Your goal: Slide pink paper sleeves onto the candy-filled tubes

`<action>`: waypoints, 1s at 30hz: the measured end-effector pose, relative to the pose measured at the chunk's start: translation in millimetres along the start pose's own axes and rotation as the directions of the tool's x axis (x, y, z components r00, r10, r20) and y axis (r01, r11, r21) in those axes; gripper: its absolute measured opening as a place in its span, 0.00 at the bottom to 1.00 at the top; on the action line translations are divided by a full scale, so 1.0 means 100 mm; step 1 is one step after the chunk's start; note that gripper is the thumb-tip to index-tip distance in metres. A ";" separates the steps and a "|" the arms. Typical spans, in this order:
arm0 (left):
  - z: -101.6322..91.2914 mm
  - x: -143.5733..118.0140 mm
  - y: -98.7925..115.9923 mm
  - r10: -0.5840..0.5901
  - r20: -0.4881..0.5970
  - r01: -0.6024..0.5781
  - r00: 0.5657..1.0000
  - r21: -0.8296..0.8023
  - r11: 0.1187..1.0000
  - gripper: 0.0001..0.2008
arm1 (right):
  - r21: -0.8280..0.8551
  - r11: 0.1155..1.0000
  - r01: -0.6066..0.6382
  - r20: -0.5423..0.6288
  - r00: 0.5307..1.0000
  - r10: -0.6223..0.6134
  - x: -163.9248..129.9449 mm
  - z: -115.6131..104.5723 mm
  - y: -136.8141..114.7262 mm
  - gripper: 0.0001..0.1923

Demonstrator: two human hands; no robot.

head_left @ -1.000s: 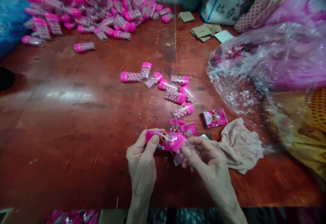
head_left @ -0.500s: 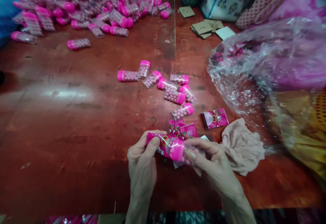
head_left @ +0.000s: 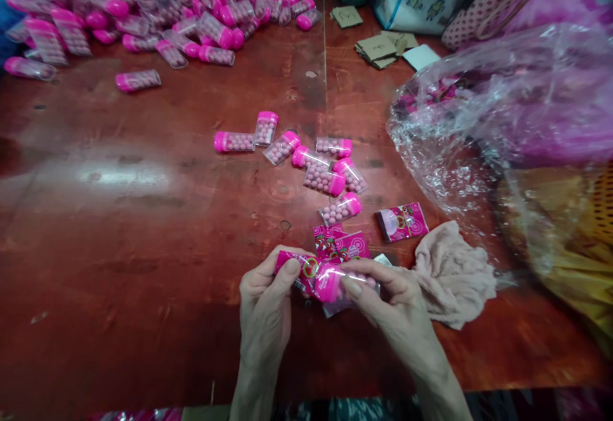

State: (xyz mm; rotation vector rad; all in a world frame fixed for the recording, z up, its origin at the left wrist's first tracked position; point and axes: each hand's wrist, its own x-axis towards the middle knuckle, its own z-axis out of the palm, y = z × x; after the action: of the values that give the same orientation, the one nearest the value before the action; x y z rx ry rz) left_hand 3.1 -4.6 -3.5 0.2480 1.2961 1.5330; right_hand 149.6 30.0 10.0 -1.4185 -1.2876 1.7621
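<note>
Since the earlier frames you have brought the capsule lower and closer to the printed wrapper, and the view has tipped down a little. Your left hand (head_left: 265,309) pinches the pink printed wrapper (head_left: 297,264) between thumb and fingers, and your right hand (head_left: 390,309) is closed around the clear candy capsule (head_left: 335,280) with its pink cap, the two meeting just above the table (head_left: 143,216) near its front edge. Judging by its look, the capsule is light, stiff and smooth, so it may slip; grip it across the clear body near the cap. The wrapper seems thin and floppy, so hold it by an edge. Just beyond lie more printed wrappers (head_left: 342,243), then loose filled capsules (head_left: 306,159). A crumpled cloth (head_left: 454,274) sits to the right, a clear plastic bag (head_left: 479,121) behind it, and a big capsule heap (head_left: 143,6) at the far left.
</note>
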 end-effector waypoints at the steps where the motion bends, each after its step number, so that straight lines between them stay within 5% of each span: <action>1: -0.01 0.01 -0.01 -0.014 0.010 0.014 1.000 -0.001 1.000 0.06 | -0.018 1.000 0.012 -0.015 1.000 -0.012 0.01 0.00 0.01 0.07; 7: -0.14 0.06 -0.03 -0.111 0.108 0.104 0.988 0.067 0.992 0.05 | 0.096 0.994 -0.058 -0.028 0.998 0.061 0.03 0.00 0.11 0.08; 13: -0.14 0.10 0.04 -0.181 0.259 0.152 0.949 0.128 0.980 0.04 | 0.026 0.999 -0.035 -0.016 0.999 0.036 0.04 0.01 0.11 0.10; 17: -0.12 0.11 0.03 -0.195 0.227 0.185 0.954 0.068 0.980 0.04 | -0.010 1.000 0.010 -0.059 0.998 -0.011 0.04 0.05 0.08 0.10; 25: -0.17 0.09 0.07 -0.233 0.344 0.197 0.910 0.135 0.971 0.04 | -0.284 0.920 0.270 -0.113 0.944 -0.311 -0.02 0.06 0.03 0.06; 27: -0.16 0.08 0.05 -0.207 0.303 0.195 0.930 0.069 0.978 0.03 | -0.217 0.948 0.235 -0.132 0.955 -0.267 -0.02 0.08 0.06 0.06; 30: -0.10 0.08 -0.02 -0.105 0.142 0.112 0.984 -0.038 0.993 0.08 | 0.082 0.995 0.055 -0.162 0.986 -0.041 -0.01 0.17 0.13 0.06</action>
State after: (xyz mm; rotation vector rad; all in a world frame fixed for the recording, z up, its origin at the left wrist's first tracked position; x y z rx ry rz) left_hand -6.2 -4.4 -12.2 0.2472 1.1448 1.4254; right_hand 135.7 18.1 -1.3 -1.4367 -1.1387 1.6165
